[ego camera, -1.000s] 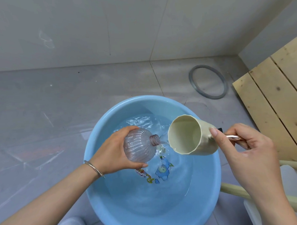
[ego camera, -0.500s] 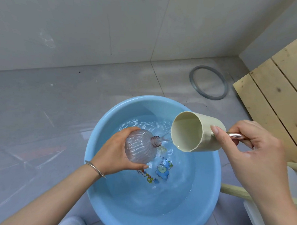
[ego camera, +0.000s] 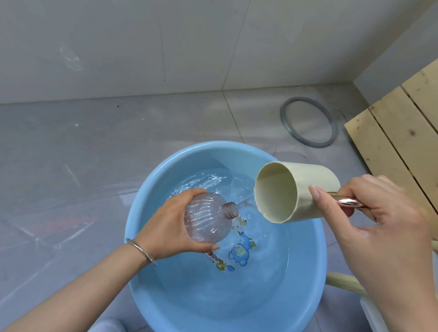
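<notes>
Two vessels over basin (ego camera: 207, 147), left fingers (ego camera: 189, 194) round bottle (ego camera: 208, 221), right fingers (ego camera: 319, 199) gripping cup (ego camera: 311, 177) handle (ego camera: 347, 203), mouths just apart.

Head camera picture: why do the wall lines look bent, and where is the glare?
Head view: the wide lens gently bows the wall joints and swells the right hand near the edge; head view: light is soft and even, shadows faint; head view: glints sit on the rippled water in the basin, the ribbed bottle and the cup's metal handle.
</notes>
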Tool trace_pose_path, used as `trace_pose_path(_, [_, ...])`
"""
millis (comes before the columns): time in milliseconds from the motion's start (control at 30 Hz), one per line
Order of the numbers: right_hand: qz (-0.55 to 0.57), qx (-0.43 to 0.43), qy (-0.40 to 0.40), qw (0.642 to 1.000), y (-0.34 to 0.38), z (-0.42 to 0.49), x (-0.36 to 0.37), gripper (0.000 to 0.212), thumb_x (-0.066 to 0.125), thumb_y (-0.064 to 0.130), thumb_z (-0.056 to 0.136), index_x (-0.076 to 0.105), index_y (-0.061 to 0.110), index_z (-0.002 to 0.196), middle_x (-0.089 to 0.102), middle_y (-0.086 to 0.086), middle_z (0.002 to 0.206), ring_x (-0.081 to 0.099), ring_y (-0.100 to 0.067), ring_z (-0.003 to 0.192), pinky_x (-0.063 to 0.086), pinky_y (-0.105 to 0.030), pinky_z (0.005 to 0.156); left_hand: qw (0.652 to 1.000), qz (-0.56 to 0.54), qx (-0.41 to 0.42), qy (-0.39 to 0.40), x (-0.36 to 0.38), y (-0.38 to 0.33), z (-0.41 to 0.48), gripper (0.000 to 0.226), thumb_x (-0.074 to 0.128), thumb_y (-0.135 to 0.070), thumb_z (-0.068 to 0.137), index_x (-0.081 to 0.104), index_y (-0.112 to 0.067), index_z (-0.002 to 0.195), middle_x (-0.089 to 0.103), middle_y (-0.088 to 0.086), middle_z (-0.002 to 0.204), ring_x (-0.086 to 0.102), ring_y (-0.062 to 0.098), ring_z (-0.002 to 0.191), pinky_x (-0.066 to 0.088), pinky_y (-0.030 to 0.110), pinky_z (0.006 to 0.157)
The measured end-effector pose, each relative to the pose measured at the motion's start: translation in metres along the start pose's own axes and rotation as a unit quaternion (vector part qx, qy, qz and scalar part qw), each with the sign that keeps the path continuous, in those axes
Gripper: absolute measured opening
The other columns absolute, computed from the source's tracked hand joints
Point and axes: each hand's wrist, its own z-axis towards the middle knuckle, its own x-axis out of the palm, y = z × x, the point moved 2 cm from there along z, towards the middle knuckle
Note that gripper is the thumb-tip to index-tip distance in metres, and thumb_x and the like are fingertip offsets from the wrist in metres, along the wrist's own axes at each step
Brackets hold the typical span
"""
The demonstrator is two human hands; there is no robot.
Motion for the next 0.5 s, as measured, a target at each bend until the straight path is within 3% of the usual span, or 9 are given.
trace_pose_path(300, [-0.067,-0.068,-0.039,0.995,0.011,-0.001,-0.002,0.038,0.065,0.026,0.084,0.046,0.009,0.057,0.039,-0.001,0.056,0.03,-0.021,0.062,0.026,-0.029,0.068,1.0,-0.002,-0.001,-0.001,0.001,0.0,0.001,0.102,0.083,-0.065,0.044,0.041,-0.035,0.132,0.049,-0.025,0.126,0.048,-0.002,0.116,0.039,0.02,0.101])
trace_pose_path(500, [-0.102,-0.137,-0.072,0.983,0.021,0.0,-0.002,0.038,0.063,0.025,0.089,0.045,0.011,0.058,0.029,0.005,0.062,0.019,-0.012,0.067,0.024,-0.025,0.074,1.0,-0.004,-0.004,-0.004,0.001,0.002,0.0,0.101,0.082,-0.067,0.044,0.041,-0.036,0.131,0.05,-0.025,0.125,0.049,-0.001,0.116,0.041,0.026,0.101])
